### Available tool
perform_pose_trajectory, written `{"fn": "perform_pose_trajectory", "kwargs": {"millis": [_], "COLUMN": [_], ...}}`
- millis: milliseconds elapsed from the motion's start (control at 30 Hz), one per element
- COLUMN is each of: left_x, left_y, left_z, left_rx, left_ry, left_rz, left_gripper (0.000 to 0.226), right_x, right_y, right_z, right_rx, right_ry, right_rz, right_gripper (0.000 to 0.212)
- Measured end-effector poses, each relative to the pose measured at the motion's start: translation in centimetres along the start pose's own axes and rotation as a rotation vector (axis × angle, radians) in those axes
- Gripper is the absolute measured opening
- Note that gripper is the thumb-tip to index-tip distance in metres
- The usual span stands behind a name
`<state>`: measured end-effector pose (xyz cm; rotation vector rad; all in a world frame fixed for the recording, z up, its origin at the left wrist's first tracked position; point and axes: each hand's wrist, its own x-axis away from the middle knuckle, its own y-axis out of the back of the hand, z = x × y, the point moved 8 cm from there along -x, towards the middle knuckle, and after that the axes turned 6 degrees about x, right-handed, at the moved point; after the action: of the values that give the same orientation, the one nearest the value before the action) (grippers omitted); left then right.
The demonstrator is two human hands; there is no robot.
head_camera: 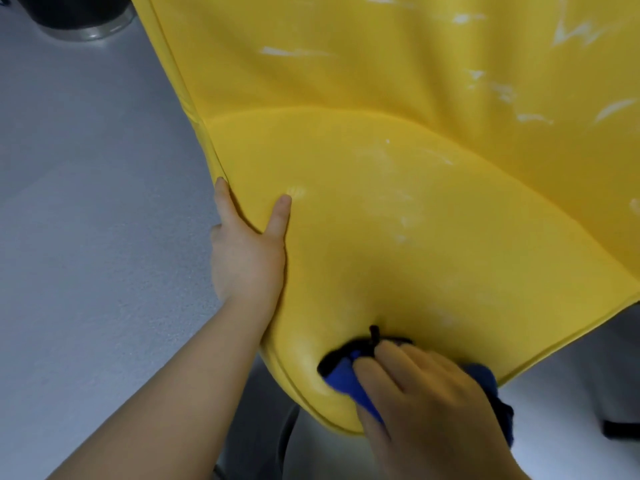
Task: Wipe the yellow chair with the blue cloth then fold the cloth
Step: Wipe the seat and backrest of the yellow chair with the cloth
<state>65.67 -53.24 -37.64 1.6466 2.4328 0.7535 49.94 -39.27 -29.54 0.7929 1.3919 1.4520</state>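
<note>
The yellow chair fills most of the head view, its seat and backrest streaked with white marks. My left hand grips the seat's left edge, thumb on top and fingers wrapped under the rim. My right hand presses the bunched blue cloth onto the front part of the seat near its front rim. A dark edge and a short black loop of the cloth stick out above my fingers. More of the cloth shows behind my right hand at the seat's edge.
Grey floor lies to the left of the chair. A dark round object with a clear base stands at the top left. A dark chair leg shows under the seat, and a black foot at the right edge.
</note>
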Motion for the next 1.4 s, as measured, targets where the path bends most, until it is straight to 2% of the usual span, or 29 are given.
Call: {"fn": "perform_pose_trajectory", "kwargs": {"millis": [67, 167, 233, 367, 467, 567, 633, 700, 767, 867, 967, 1033, 1100, 1267, 1333, 1400], "left_x": [0.0, -0.1, 0.0, -0.2, -0.3, -0.1, -0.1, 0.0, 0.1, 0.1, 0.2, 0.3, 0.4, 0.1, 0.1, 0.1], "left_y": [-0.1, -0.2, -0.2, -0.3, -0.3, -0.1, -0.2, -0.1, -0.1, -0.1, -0.3, -0.2, -0.1, -0.1, -0.1, -0.1], "left_z": [0.0, 0.1, 0.0, 0.2, 0.1, -0.1, -0.2, -0.1, -0.2, -0.1, -0.3, -0.3, -0.5, -0.8, -0.8, -0.8], "left_rx": [0.014, -0.002, -0.009, -0.003, -0.01, -0.019, -0.022, -0.027, -0.026, -0.016, -0.025, -0.03, -0.036, -0.097, -0.1, -0.083], "left_ry": [-0.009, -0.003, -0.004, -0.012, -0.016, -0.004, 0.003, 0.008, -0.004, -0.013, -0.011, 0.003, 0.006, -0.012, -0.013, -0.005], "left_rz": [0.009, 0.022, 0.019, 0.015, 0.004, 0.002, 0.007, 0.01, 0.015, 0.014, 0.018, 0.017, 0.012, 0.006, 0.026, 0.036], "left_gripper": [0.087, 0.086, 0.086, 0.085, 0.085, 0.083, 0.083, 0.083, 0.083, 0.083, 0.082, 0.082, 0.082, 0.08, 0.079, 0.08], "right_x": [-2.4, -8.3, -10.7, -10.2, -7.9, -4.2, -1.9, -1.7, -3.6, -7.8, -9.2, -9.0, -8.5, -7.6, -7.6, -8.2], "right_y": [0.1, 0.2, 0.0, -0.2, -0.6, -1.3, -1.9, -1.9, -1.3, 0.0, 0.7, 0.8, 0.0, -1.6, -2.3, -1.8], "right_z": [-2.4, -9.6, -12.8, -11.2, -6.0, -0.8, 1.0, 1.1, -1.7, -9.7, -15.6, -14.9, -11.7, -1.2, -0.2, -1.8], "right_rx": [0.118, 0.277, 0.33, 0.281, 0.225, 0.072, -0.023, -0.007, 0.108, 0.368, 0.414, 0.343, 0.196, 0.047, 0.036, 0.154], "right_ry": [-0.038, -0.294, -0.403, -0.496, -0.458, -0.327, -0.247, -0.171, -0.193, -0.4, -0.577, -0.612, -0.596, -0.368, -0.311, -0.315], "right_rz": [-0.064, -0.112, -0.126, -0.137, -0.096, -0.062, 0.009, 0.04, -0.015, -0.08, -0.049, -0.074, -0.064, -0.081, -0.043, -0.05], "right_gripper": [0.004, 0.012, 0.014, 0.015, 0.015, 0.012, 0.012, 0.017, 0.014, 0.02, 0.011, 0.007, 0.012, 0.021, 0.02, 0.017]}}
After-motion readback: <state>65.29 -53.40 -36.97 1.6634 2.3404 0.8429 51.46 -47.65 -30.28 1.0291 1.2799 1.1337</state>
